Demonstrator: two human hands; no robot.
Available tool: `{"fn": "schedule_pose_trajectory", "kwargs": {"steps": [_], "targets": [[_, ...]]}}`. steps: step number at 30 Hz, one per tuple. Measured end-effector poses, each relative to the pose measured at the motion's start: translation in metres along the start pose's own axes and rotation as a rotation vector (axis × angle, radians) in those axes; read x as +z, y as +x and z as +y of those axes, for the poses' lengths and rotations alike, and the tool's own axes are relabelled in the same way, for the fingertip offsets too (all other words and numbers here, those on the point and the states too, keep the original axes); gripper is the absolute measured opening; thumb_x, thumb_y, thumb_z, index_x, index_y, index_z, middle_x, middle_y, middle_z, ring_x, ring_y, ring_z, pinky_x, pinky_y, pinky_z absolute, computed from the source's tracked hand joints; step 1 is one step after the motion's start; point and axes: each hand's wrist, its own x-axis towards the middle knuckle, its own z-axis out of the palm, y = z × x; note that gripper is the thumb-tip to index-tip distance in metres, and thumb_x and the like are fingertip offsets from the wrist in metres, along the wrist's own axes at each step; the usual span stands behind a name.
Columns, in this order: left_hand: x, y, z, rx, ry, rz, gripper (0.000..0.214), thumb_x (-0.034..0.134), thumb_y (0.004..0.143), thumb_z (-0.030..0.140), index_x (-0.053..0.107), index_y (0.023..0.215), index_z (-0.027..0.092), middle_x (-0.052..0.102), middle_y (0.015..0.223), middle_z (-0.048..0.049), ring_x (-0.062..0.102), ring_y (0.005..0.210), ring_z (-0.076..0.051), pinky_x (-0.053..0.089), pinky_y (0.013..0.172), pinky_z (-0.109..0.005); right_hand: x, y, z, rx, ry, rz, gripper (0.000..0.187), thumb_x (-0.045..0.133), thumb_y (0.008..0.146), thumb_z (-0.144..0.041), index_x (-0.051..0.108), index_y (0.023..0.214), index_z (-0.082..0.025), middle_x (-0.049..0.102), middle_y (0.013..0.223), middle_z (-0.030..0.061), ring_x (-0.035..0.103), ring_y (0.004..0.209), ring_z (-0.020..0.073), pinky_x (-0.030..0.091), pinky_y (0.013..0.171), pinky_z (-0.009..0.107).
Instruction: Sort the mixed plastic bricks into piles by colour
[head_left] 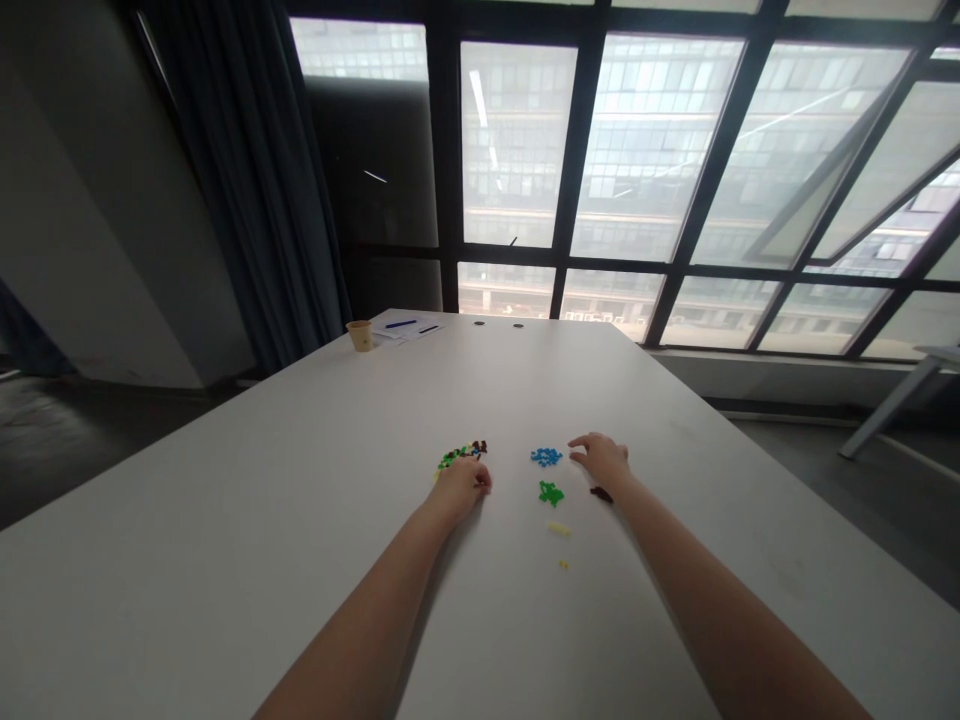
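Note:
Small coloured pieces lie in groups on the white table (300, 520). A mixed heap of green, yellow and brown pieces (462, 454) sits just beyond my left hand (465, 484), whose fingers are curled together at the heap's near edge. What they pinch, if anything, is too small to make out. A blue group (546, 457) lies just left of my right hand (600, 458), whose fingers stretch toward it. A green group (551, 492) and a few yellow pieces (559, 528) lie nearer to me. Some dark brown pieces (601, 493) show beside my right wrist.
A paper cup (360, 335) stands at the table's far left corner, next to sheets of paper with a blue pen (400, 324). Large windows and a dark curtain (247, 180) stand beyond the table. Another table's leg (892, 405) is at the right.

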Motion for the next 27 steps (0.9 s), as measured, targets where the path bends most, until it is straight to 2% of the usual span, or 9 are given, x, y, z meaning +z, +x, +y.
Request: {"fn": "schedule_pose_trajectory", "kwargs": {"steps": [5,9,13,17,23,27], "targets": [[0.001,0.002,-0.002,-0.02,-0.01,0.03,0.005,0.062,0.064,0.013,0.065,0.066,0.017,0.063,0.08,-0.0051,0.055,0.079,-0.018,0.04,0.074,-0.029,-0.006,-0.02,0.016,0.049,0.079,0.031,0.024,0.05,0.077,-0.035,0.066,0.094,-0.031,0.06,0.082,0.0006,0.055,0.08,0.0165,0.033,0.072,0.032],[-0.001,0.0,0.006,0.04,-0.084,0.05,0.008,0.056,0.069,0.012,0.062,0.065,0.017,0.061,0.073,-0.0029,0.055,0.076,-0.017,0.04,0.072,-0.027,-0.003,-0.03,0.028,0.049,0.123,0.089,0.025,0.048,0.077,-0.037,0.067,0.091,-0.029,0.057,0.077,0.0001,0.053,0.073,0.0142,0.033,0.067,0.029],[-0.002,-0.004,0.024,0.103,-0.236,0.102,0.013,0.048,0.077,0.02,0.061,0.075,0.017,0.062,0.075,-0.0014,0.055,0.072,-0.014,0.041,0.067,-0.024,0.0,-0.034,0.023,-0.073,0.051,0.112,0.028,0.044,0.081,-0.036,0.065,0.098,-0.033,0.058,0.086,0.0019,0.051,0.087,0.0174,0.03,0.075,0.032],[0.004,-0.006,0.034,0.108,-0.299,0.138,0.014,0.048,0.077,0.025,0.06,0.076,0.017,0.062,0.077,-0.0027,0.055,0.073,-0.014,0.041,0.067,-0.025,0.007,-0.035,0.007,-0.219,-0.102,0.07,0.036,0.039,0.082,-0.025,0.057,0.111,-0.037,0.056,0.096,0.0043,0.045,0.096,0.0199,0.024,0.083,0.038],[0.008,-0.007,0.034,0.133,-0.276,0.133,0.016,0.048,0.078,0.027,0.061,0.077,0.017,0.062,0.078,-0.0034,0.054,0.073,-0.015,0.041,0.069,-0.025,0.015,-0.036,-0.006,-0.261,-0.164,0.04,0.041,0.039,0.079,-0.026,0.053,0.116,-0.036,0.054,0.102,0.0061,0.042,0.1,0.0219,0.021,0.085,0.04],[0.009,-0.007,0.033,0.14,-0.267,0.135,0.016,0.048,0.078,0.027,0.061,0.077,0.017,0.062,0.077,-0.0033,0.054,0.073,-0.015,0.041,0.069,-0.026,0.016,-0.036,-0.007,-0.227,-0.165,0.035,0.041,0.039,0.08,-0.028,0.053,0.117,-0.034,0.053,0.104,0.0067,0.041,0.102,0.0224,0.02,0.086,0.039]]}}
